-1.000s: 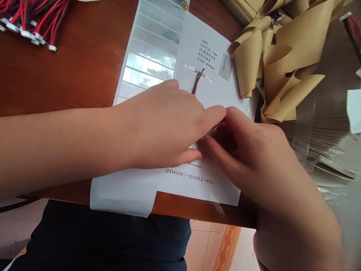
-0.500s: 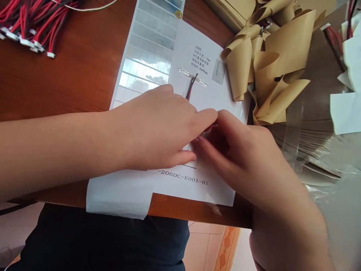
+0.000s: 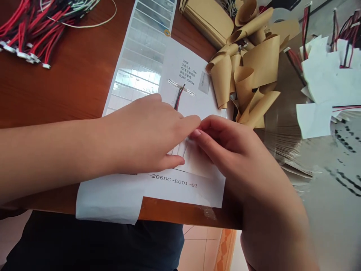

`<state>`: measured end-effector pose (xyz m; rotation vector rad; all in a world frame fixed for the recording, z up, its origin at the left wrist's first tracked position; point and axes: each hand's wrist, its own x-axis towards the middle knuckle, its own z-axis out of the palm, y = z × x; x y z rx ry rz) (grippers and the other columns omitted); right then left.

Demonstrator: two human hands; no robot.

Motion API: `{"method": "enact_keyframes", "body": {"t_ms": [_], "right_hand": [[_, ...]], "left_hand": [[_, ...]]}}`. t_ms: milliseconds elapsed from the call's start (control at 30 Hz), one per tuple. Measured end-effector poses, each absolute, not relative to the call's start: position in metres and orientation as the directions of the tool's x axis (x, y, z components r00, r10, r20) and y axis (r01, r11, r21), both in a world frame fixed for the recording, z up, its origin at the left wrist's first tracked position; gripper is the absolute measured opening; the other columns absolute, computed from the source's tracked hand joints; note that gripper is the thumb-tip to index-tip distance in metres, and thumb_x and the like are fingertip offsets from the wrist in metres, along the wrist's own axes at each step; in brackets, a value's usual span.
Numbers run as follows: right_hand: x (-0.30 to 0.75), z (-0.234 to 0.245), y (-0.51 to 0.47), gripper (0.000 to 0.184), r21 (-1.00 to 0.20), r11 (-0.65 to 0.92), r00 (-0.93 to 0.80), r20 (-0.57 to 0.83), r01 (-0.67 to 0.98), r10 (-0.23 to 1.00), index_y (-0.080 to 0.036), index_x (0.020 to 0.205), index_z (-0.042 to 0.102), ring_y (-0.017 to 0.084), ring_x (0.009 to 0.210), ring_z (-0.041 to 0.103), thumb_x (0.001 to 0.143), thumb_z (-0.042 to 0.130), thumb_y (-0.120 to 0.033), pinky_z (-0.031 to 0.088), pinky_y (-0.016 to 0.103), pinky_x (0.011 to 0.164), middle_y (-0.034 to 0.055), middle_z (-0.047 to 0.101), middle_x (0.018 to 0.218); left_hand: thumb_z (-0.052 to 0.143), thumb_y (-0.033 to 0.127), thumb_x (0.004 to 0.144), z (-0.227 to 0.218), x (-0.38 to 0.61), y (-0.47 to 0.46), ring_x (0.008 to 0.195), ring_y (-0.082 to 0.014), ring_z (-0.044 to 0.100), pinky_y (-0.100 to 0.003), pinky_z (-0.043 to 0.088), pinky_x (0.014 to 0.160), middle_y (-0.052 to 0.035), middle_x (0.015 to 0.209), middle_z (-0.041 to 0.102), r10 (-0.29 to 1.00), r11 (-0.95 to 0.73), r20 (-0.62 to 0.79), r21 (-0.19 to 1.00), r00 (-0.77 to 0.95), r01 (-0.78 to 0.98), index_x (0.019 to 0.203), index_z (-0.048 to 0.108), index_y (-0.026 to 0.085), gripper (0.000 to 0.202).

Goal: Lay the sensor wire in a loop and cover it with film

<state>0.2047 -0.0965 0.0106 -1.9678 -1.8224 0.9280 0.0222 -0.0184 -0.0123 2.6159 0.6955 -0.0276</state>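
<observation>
My left hand (image 3: 146, 135) lies palm down over the printed sheet (image 3: 186, 194), with its index finger stretched out and its thumb apart; the other fingers are hidden underneath. The index fingertip meets the fingers of my right hand (image 3: 228, 145). Thumb and index finger of the right hand are pinched together close to the paper, and what is between them cannot be made out. Just beyond my left hand, red and black wires (image 3: 179, 97) run under it from a clear strip (image 3: 188, 90) on the sheet.
Bundled red and black wires with white connectors (image 3: 31, 41) lie at the upper left. A glossy gridded sheet (image 3: 135, 60) sits behind my left hand. Rolled brown paper pieces (image 3: 221, 81) and a brown paper stack (image 3: 208, 19) are at the upper right, with white paper pieces (image 3: 324, 75) farther right.
The view has shifted to the right, so the sheet and both hands appear farther left, and more of the right side shows. Both hands stay together over the sheet.
</observation>
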Motion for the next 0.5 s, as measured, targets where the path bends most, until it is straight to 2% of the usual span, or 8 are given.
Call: {"method": "enact_keyframes", "body": {"t_ms": [233,500], "right_hand": [[0.211,0.007,-0.089,0.026,-0.747,-0.419,0.129,-0.415,0.517,0.900,-0.021,0.081,0.062,0.009,0.048,0.038,0.096,0.067,-0.043,0.027,0.025,0.046,-0.0049,0.049,0.053],[0.216,0.001,-0.085,0.028,-0.835,-0.479,0.174,-0.447,0.272,0.878,-0.021,0.074,0.058,0.006,0.043,0.031,0.096,0.070,-0.035,0.019,0.022,0.039,-0.0066,0.041,0.051]], "left_hand": [[0.064,0.059,0.085,-0.010,0.023,-0.018,0.078,-0.0256,0.064,-0.039,0.042,0.087,-0.0003,0.076,0.067,0.473,-0.794,-0.144,0.360,0.869,0.491,0.116,0.062,0.027,0.045],[0.068,0.062,0.081,-0.011,0.022,-0.016,0.075,-0.0249,0.061,-0.040,0.041,0.083,-0.0001,0.073,0.064,0.491,-0.751,-0.155,0.424,0.857,0.506,0.101,0.060,0.027,0.042]]}}
